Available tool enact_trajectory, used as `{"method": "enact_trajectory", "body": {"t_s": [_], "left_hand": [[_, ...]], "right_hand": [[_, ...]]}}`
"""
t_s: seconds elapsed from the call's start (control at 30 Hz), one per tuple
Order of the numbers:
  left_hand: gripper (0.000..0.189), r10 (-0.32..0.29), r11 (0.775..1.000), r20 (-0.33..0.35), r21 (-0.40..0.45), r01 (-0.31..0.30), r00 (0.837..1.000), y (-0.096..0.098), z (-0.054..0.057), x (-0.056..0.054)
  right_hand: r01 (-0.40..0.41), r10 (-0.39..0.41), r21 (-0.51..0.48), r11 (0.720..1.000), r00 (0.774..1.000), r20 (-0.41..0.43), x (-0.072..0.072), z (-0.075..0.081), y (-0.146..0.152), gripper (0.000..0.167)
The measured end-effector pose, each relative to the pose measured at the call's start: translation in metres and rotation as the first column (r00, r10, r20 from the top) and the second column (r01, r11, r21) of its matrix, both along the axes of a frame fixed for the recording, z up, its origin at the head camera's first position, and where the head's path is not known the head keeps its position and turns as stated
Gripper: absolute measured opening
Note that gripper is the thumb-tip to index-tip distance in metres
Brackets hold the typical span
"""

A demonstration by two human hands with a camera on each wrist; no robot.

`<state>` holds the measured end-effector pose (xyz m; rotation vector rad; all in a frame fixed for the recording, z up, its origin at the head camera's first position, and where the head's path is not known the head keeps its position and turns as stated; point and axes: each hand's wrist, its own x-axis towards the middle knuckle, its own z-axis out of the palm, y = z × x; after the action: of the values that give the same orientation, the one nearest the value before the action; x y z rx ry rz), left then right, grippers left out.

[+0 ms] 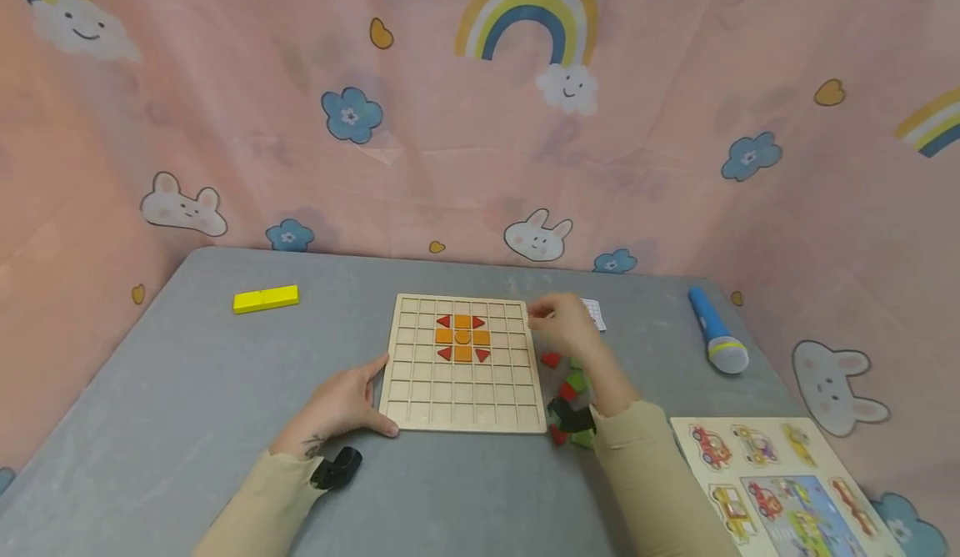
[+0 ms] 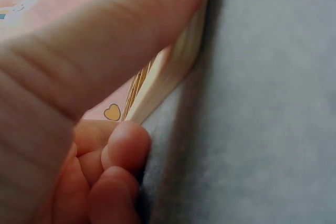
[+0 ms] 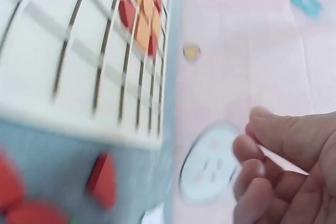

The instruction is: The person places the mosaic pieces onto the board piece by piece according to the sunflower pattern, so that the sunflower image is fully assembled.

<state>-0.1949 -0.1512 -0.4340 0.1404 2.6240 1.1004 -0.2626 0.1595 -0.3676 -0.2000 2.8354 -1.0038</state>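
Observation:
A square wooden grid board (image 1: 427, 390) lies on the table. Around its upper middle is a pattern of orange squares (image 1: 462, 354), an orange round piece (image 1: 462, 338) and red triangles (image 1: 482, 355). My left hand (image 1: 337, 403) spans the board's near left corner, index finger at the left side and thumb (image 2: 121, 35) at the front edge. In the left wrist view its other fingers are bent. My right hand (image 1: 566, 323) is over the board's far right corner. Its fingers (image 3: 254, 200) are loosely bent, with the thumb close to the index finger; nothing shows between them.
Loose red pieces (image 1: 551, 360) and green pieces (image 1: 576, 381) lie right of the board, partly under my right arm. Behind that hand is a white printed card (image 1: 594, 313). A yellow block (image 1: 266, 299), a blue toy microphone (image 1: 716, 332) and a picture puzzle board (image 1: 817, 449) lie farther out.

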Motion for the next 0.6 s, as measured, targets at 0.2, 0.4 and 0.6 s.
{"method": "enact_trajectory", "body": {"t_s": [0.2,0.4,0.6], "left_hand": [[0.118,-0.005,1.000,-0.001,-0.020,0.005,1.000,-0.001,-0.002,-0.001],[0.118,-0.006,1.000,0.001,-0.014,0.006,1.000,-0.001,-0.003,0.000],[0.118,0.000,1.000,0.004,-0.002,0.000,1.000,0.000,-0.003,0.001]], "right_hand": [[0.119,-0.116,-0.028,0.992,0.989,0.087,0.011,-0.021,0.049,0.030],[0.149,-0.160,0.088,0.985,0.977,0.143,0.014,-0.037,0.061,0.031],[0.160,-0.188,0.164,0.973,0.967,0.175,0.012,-0.045,0.062,0.030]]}}
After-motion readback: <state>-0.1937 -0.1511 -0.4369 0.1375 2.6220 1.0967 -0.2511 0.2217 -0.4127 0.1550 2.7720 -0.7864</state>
